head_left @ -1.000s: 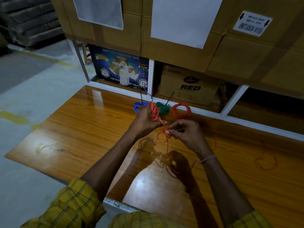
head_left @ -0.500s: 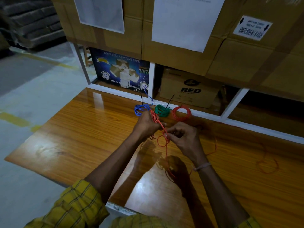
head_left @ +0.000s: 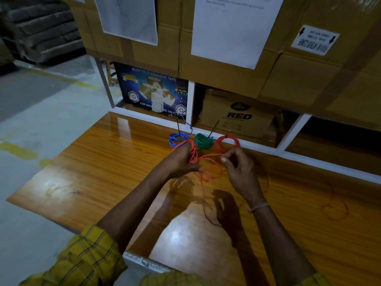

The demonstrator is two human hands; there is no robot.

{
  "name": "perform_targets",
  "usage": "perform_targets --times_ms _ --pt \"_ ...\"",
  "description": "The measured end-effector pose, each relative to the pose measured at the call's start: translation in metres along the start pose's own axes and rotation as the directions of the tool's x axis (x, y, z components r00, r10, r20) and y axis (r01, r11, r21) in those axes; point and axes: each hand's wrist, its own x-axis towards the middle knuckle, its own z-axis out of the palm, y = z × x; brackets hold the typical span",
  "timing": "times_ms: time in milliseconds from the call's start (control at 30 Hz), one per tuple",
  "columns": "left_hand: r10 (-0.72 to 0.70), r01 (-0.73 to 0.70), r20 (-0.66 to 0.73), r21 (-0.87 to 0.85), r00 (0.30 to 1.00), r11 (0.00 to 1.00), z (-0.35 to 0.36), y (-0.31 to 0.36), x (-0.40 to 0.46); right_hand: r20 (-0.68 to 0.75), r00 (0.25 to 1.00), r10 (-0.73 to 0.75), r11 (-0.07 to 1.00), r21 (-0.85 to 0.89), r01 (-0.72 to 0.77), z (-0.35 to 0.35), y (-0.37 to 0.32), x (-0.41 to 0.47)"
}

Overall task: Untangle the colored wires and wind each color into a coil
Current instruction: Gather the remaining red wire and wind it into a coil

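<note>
Grip on the left hand [head_left: 181,159]: fingers curled round a bundle of orange wire [head_left: 193,153] loops, held above the table [head_left: 103,172]. Right hand [head_left: 239,168]: thumb and fingertips pinch a strand of the same orange wire, which runs across from the left hand's bundle. More orange loops hang slack between and just below the two hands, trailing down toward the glossy wooden surface. A further loose length of orange wire lies on the table well to the right.

Beyond the hands, near the table's far edge, three wound coils sit in a row: blue coil [head_left: 177,140] on the left, green coil [head_left: 203,141] in the middle, red coil [head_left: 227,142] on the right. Dark ties stick up from the blue and green coils.

Behind the table, a white-framed shelf [head_left: 191,100] holds a printed tape box [head_left: 152,91] and a brown carton [head_left: 237,114] marked RED. Large cardboard boxes [head_left: 226,75] with paper sheets stand above.
</note>
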Motion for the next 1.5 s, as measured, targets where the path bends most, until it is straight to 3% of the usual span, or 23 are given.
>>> perform_targets --times_ms 67,133,167,233,300,367,433,533,600,667,767,867,1033,1133,1367,1500 --pt "0.022 -0.027 0.025 0.240 0.999 0.970 0.003 -0.009 -0.003 -0.058 0.993 0.108 0.988 0.116 -0.100 -0.010 -0.005 0.003" --pt "0.016 -0.018 0.012 0.242 1.000 0.970 0.005 -0.019 -0.007 -0.046 0.972 0.229 0.918 0.344 -0.200 -0.024 -0.011 0.008" --pt "0.003 -0.002 -0.005 0.199 1.000 0.980 0.004 -0.024 -0.008 -0.034 0.969 0.244 0.905 0.368 -0.215 -0.033 -0.012 0.011" --pt "-0.021 0.023 -0.028 0.113 0.999 0.993 0.000 -0.029 -0.009 0.011 0.978 0.210 0.962 0.178 -0.209 -0.050 -0.011 0.018" --pt "-0.032 0.033 -0.027 0.011 0.999 0.999 -0.001 -0.030 -0.011 0.140 0.953 0.269 0.961 0.033 -0.276 -0.058 -0.012 0.024" --pt "0.006 -0.007 -0.015 -0.068 1.000 0.998 0.000 -0.028 -0.011 0.271 0.898 0.346 0.906 0.154 -0.395 -0.059 -0.010 0.024" --pt "0.039 -0.039 0.006 -0.093 0.999 0.995 0.001 -0.024 -0.012 0.386 0.840 0.382 0.673 0.507 -0.539 -0.059 -0.014 0.022" --pt "0.042 -0.036 0.029 -0.194 0.999 0.980 0.000 -0.023 -0.015 0.483 0.809 0.335 0.143 0.823 -0.551 -0.066 -0.014 0.022" --pt "0.061 -0.054 0.025 -0.218 0.998 0.974 -0.001 -0.023 -0.018 0.420 0.848 0.322 0.002 0.896 -0.444 -0.071 -0.011 0.026" --pt "0.077 -0.079 -0.020 -0.231 0.997 0.970 -0.003 -0.019 -0.021 0.333 0.870 0.362 -0.024 0.937 -0.349 -0.073 -0.009 0.030" --pt "0.080 -0.108 -0.092 -0.353 0.993 0.929 -0.002 -0.011 -0.022 0.270 0.874 0.404 0.049 0.948 -0.315 -0.062 -0.005 0.026" --pt "0.096 -0.133 -0.106 -0.443 0.990 0.886 0.000 -0.006 -0.021 0.378 0.865 0.330 0.146 0.885 -0.442 -0.038 -0.001 0.013" --pt "0.065 -0.098 -0.080 -0.543 0.995 0.834 0.001 -0.008 -0.020 0.411 0.843 0.347 0.562 0.629 -0.537 0.003 -0.002 -0.008" --pt "0.049 -0.086 -0.081 -0.568 0.996 0.818 0.000 -0.012 -0.019 0.458 0.828 0.323 0.624 0.555 -0.550 0.014 -0.008 -0.017" --pt "-0.022 -0.075 -0.170 -0.540 0.985 0.838 0.002 -0.018 -0.016 0.277 0.951 0.137 0.884 0.399 -0.244 0.013 -0.012 -0.025" --pt "-0.116 -0.045 -0.230 -0.594 0.966 0.803 0.014 -0.017 -0.011 0.345 0.938 -0.020 0.944 0.316 -0.096 0.010 -0.014 -0.027"
